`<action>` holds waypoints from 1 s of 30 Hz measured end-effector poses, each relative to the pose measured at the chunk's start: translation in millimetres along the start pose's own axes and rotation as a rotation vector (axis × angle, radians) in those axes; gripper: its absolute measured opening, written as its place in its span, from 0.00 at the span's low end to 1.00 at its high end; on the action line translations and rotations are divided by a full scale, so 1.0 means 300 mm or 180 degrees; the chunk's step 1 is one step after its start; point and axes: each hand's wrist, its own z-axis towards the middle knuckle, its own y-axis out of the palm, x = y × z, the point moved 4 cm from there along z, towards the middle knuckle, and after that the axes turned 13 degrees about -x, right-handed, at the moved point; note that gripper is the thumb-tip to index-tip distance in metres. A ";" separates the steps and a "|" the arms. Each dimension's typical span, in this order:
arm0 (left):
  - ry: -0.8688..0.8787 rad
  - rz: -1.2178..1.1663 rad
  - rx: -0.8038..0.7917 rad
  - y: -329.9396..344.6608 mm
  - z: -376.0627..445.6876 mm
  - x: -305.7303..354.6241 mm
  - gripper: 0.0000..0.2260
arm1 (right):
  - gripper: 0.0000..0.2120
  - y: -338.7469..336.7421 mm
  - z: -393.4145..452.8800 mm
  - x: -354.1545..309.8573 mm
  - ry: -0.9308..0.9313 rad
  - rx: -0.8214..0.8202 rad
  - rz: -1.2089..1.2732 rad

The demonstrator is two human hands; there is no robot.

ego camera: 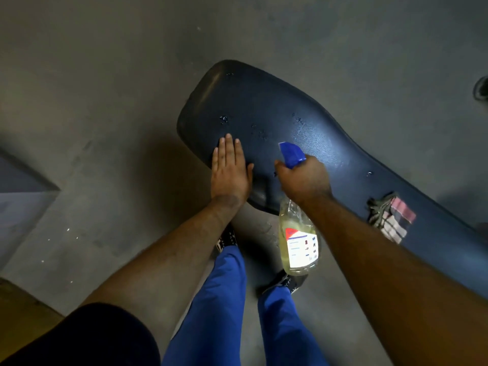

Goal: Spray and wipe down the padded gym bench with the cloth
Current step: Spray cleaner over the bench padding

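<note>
Stretching across the grey floor (105, 75), the padded bench (264, 107) lay dark and faintly glossy, with a few droplets beaded on the half nearest its rounded end. The person's left hand (229, 170) rested flat on the near edge of the pad close to that end, fingers straight and together, holding nothing. The right hand (303, 180) was wrapped around the neck of the spray bottle (298, 241), blue nozzle (290, 153) aimed across the pad (whether a finger was on the trigger I could not tell). The checked cloth (390, 217) sat bunched on the bench farther along, near its front edge, untouched and well apart from both hands.

To my eye the spraying was only partly done. It would go best with the nozzle kept off the surface and swept along the pad's length, so the mist spreads evenly rather than pooling, and with the braced hand moved clear before wiping.
</note>
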 end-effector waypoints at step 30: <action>0.2103 -0.0768 -0.1267 0.321 -0.483 1.543 0.16 | 0.12 -0.876 -0.424 1.243 -0.1152 0.2099 0.2025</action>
